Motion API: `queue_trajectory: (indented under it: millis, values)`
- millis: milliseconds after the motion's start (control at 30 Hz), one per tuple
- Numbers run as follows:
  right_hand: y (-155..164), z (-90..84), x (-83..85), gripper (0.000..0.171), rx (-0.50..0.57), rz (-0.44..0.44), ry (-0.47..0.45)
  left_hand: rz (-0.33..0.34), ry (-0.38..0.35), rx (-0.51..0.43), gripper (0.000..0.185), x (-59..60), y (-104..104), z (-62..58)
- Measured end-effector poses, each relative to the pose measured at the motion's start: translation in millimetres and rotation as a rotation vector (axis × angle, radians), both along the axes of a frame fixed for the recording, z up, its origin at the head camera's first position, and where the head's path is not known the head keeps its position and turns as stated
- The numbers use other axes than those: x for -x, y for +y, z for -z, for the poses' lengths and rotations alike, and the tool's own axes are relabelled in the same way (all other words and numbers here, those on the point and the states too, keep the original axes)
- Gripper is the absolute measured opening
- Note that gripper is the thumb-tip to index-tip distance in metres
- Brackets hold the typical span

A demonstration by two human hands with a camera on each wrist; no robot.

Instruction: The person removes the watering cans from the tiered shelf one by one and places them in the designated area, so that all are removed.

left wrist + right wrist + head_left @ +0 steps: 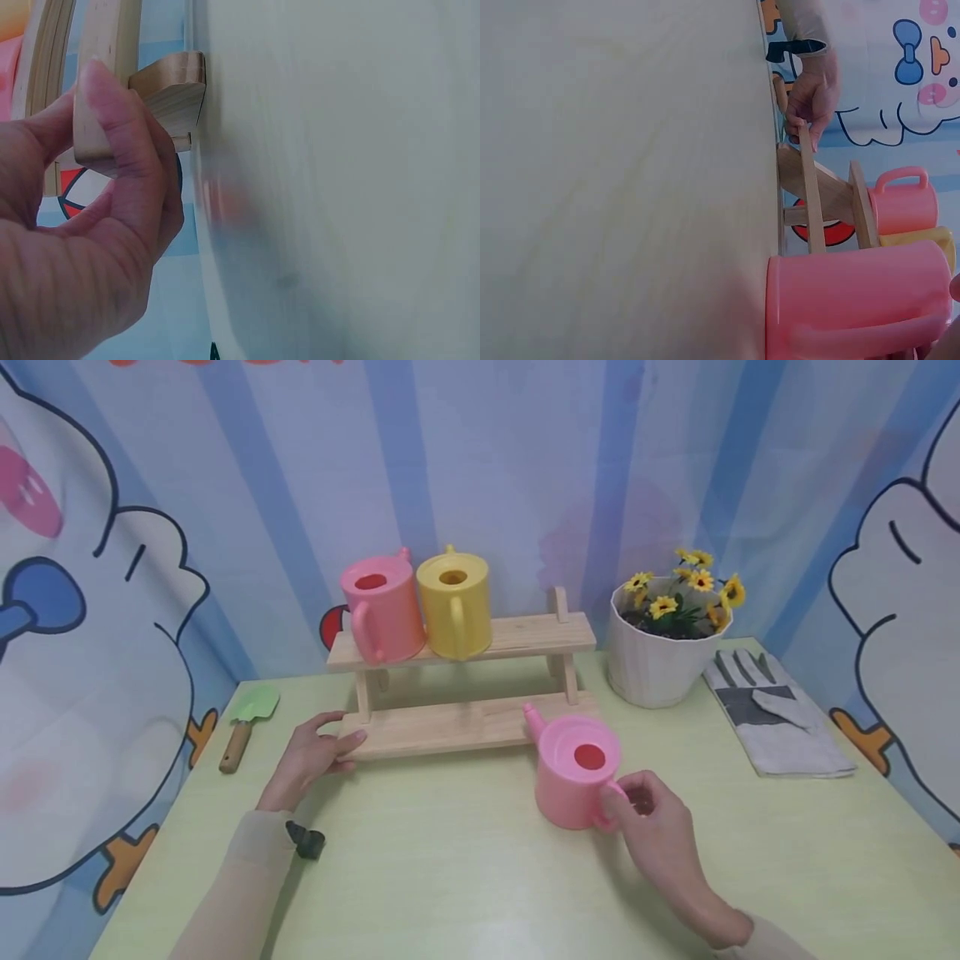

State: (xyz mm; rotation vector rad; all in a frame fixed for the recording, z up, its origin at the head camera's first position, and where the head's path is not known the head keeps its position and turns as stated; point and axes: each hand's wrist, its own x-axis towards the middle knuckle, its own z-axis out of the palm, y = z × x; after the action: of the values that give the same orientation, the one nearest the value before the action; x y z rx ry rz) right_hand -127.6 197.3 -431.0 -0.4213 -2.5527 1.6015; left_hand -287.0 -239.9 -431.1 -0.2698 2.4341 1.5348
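My right hand (663, 843) pinches the handle of a pink watering can (573, 781), whose spout points toward the wooden shelf. In the right wrist view this can (855, 300) fills the lower right corner, its base at the table surface. My left hand (311, 756) grips the left end of the lower board of the two-tier wooden shelf (442, 727). Up close in the left wrist view, the thumb lies on one face of the board (101, 135) with fingers curled round behind. A second pink watering can (382, 610) and a yellow watering can (455, 610) stand side by side on the upper board.
A white pot (660, 668) with yellow flowers stands right of the shelf. Folded grey and white gloves (780, 718) lie beside it. At the far left is a green trowel (243, 727) with a wooden handle. A printed curtain (510, 485) hangs behind the table (450, 877).
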Motion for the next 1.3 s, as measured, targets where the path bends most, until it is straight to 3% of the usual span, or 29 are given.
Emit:
queue_trajectory:
  millis: [533, 867, 1033, 1300]
  values:
    - [6, -35.4, 8.1, 0.017, -0.099, 0.052, 0.245, 0.013, 0.005, 0.016, 0.092, 3.1, 0, -2.5]
    - [-14, -60.2, 17.5, 0.021, -0.076, -0.084, 0.312, 0.021, 0.018, 0.035, 0.092, -10.3, -11, 1.5]
    - [-21, -76.0, 29.7, 0.024, -0.048, -0.113, 0.344, 0.015, 0.017, 0.036, 0.092, -6.2, -7, 2.9]
    - [-40, -101.1, 62.8, 0.021, 0.021, -0.186, 0.472, 0.009, 0.004, 0.047, 0.094, -1.0, -2, -0.9]
